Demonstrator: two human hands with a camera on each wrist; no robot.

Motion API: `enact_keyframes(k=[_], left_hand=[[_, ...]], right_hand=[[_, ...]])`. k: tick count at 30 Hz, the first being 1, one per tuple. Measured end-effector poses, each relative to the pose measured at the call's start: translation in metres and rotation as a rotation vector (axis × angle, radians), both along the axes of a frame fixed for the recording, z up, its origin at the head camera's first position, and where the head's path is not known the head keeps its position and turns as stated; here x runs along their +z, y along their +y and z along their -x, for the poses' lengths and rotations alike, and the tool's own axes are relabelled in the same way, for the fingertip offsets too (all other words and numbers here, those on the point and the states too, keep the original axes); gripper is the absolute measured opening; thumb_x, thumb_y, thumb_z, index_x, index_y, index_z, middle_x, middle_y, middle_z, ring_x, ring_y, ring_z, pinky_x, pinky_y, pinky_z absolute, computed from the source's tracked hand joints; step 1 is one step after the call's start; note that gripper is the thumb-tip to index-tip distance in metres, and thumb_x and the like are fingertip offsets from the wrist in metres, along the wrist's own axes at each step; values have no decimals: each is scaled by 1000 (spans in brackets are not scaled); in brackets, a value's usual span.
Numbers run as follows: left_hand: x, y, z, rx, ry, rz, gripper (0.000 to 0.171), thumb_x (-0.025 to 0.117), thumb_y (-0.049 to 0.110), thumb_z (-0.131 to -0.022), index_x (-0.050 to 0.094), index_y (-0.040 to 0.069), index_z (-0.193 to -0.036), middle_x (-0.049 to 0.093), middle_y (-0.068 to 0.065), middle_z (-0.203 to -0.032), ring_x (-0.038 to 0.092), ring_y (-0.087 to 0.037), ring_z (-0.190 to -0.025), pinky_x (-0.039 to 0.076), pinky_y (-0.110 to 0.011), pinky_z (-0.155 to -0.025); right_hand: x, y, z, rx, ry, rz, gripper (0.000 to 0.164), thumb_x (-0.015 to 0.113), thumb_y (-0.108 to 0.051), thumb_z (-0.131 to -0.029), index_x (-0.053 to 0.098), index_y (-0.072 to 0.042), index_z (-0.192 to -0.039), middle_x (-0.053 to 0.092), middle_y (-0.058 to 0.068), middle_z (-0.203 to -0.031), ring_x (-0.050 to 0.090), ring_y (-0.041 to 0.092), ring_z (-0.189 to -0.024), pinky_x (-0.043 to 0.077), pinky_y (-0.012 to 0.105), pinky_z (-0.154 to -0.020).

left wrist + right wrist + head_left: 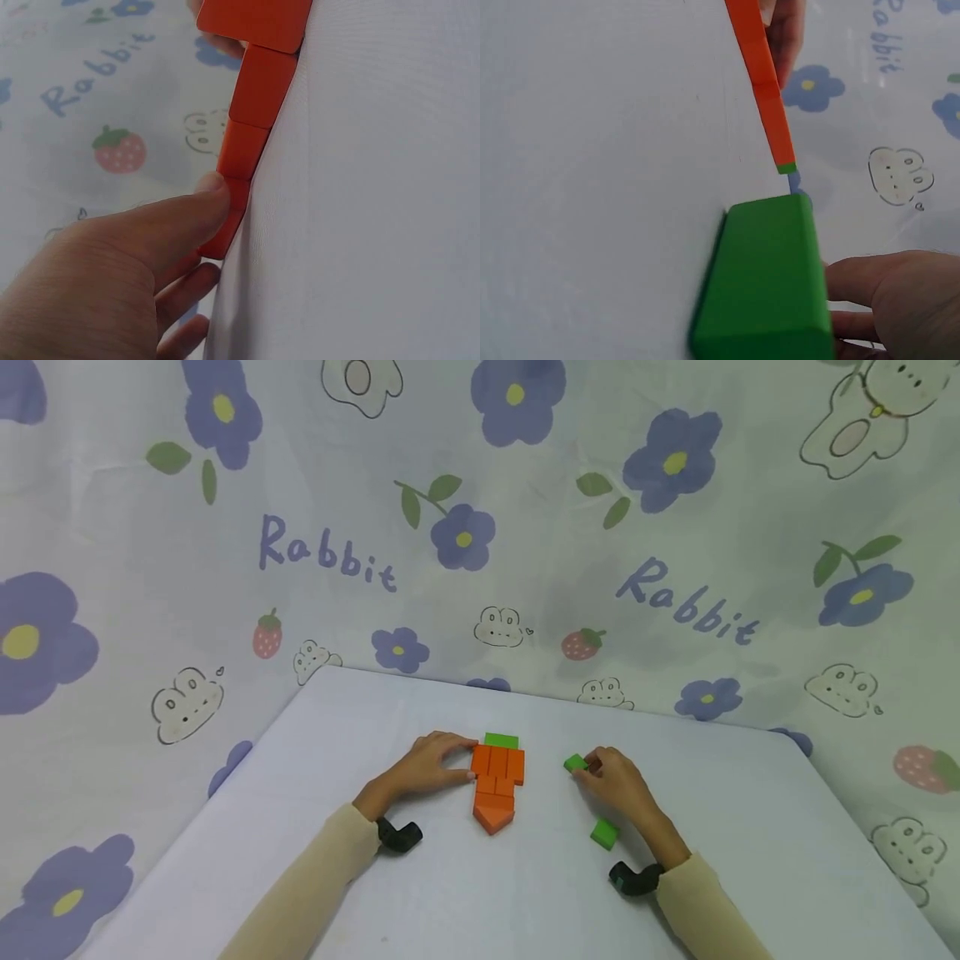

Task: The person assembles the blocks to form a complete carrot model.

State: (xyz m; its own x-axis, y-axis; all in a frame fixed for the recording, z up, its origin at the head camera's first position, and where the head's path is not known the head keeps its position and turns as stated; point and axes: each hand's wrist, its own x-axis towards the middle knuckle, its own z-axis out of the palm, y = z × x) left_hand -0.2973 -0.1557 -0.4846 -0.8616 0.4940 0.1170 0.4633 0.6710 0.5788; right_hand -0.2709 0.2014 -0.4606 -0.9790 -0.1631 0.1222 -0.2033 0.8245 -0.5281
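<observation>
In the head view, several orange blocks lie joined in a flat figure, with a triangular block (493,820) at the near end and a green block (501,741) at the far end. My left hand (423,766) holds the left orange block (480,760) between thumb and forefinger at the figure's left side; the thumb (187,217) touches its end in the left wrist view. To the right, my right hand (618,783) pinches a small green block (575,763), apart from the figure. Another green block (769,277) lies nearer me, large in the right wrist view, where it partly hides the right hand's fingers.
Everything lies on a white tabletop (420,893). Behind it hangs a cloth (525,585) printed with flowers, rabbits and strawberries, meeting the table's far edge. A black wrist device sits at each cuff, the left one (401,837) and the right one (633,878).
</observation>
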Motion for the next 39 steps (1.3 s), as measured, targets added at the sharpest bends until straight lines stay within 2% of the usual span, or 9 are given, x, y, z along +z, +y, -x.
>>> enact_keyframes(k=[7, 13, 18, 21, 24, 28, 33, 39], left_hand=[[-2, 0, 1, 3, 20, 9, 62, 71, 49, -89, 55, 24, -144, 57, 2, -144, 45, -23, -137, 32, -51, -112], [-3, 0, -2, 7, 2, 13, 63, 71, 50, -89, 54, 23, -144, 56, 1, -145, 45, -24, -138, 31, -52, -112], [0, 1, -3, 6, 3, 15, 63, 70, 49, -90, 53, 23, -145, 55, 0, -147, 44, -25, -139, 30, -52, -113], [1, 1, -3, 9, 4, 17, 64, 70, 49, -90, 53, 22, -145, 54, -1, -147, 44, -26, -139, 30, -52, -113], [2, 2, -3, 8, 0, 1, 63, 71, 47, -90, 54, 21, -144, 55, -2, -147, 44, -26, -139, 30, -53, -113], [-1, 1, -2, 5, -3, 4, 62, 71, 48, -90, 54, 22, -144, 55, 0, -146, 44, -25, -139, 30, -51, -113], [-4, 2, -3, -4, -12, 16, 63, 70, 50, -90, 54, 23, -144, 55, 1, -146, 44, -24, -138, 32, -51, -111], [0, 1, -4, 14, 1, 16, 62, 70, 50, -90, 54, 23, -144, 56, 1, -145, 45, -24, -137, 32, -51, -111]], right_hand=[[9, 3, 5, -4, -49, 54, 33, 71, -27, -93, 67, -2, -114, 69, 11, -106, 66, 24, -96, 55, 34, -73], [30, -2, 16, 60, 1, 33, 32, 70, -26, -94, 68, -1, -113, 70, 13, -106, 67, 27, -96, 56, 38, -77], [51, -14, 30, 69, 39, 19, 32, 70, -26, -94, 68, -2, -114, 70, 13, -106, 66, 27, -98, 56, 41, -80], [56, -23, 41, 80, 49, 31, 32, 70, -26, -94, 68, -1, -114, 70, 14, -107, 66, 28, -98, 57, 41, -80], [51, -32, 51, 83, 26, 81, 33, 70, -27, -94, 68, -2, -115, 70, 14, -108, 66, 29, -100, 57, 40, -81], [37, -46, 60, 74, -40, 149, 34, 71, -30, -93, 68, -4, -115, 69, 13, -110, 66, 28, -102, 57, 38, -82], [17, -57, 64, 51, -85, 150, 33, 72, -30, -92, 69, -6, -115, 69, 11, -110, 65, 26, -103, 56, 34, -81], [7, -65, 70, 35, -105, 177, 33, 72, -29, -92, 68, -6, -116, 68, 12, -111, 64, 28, -105, 56, 33, -77]])
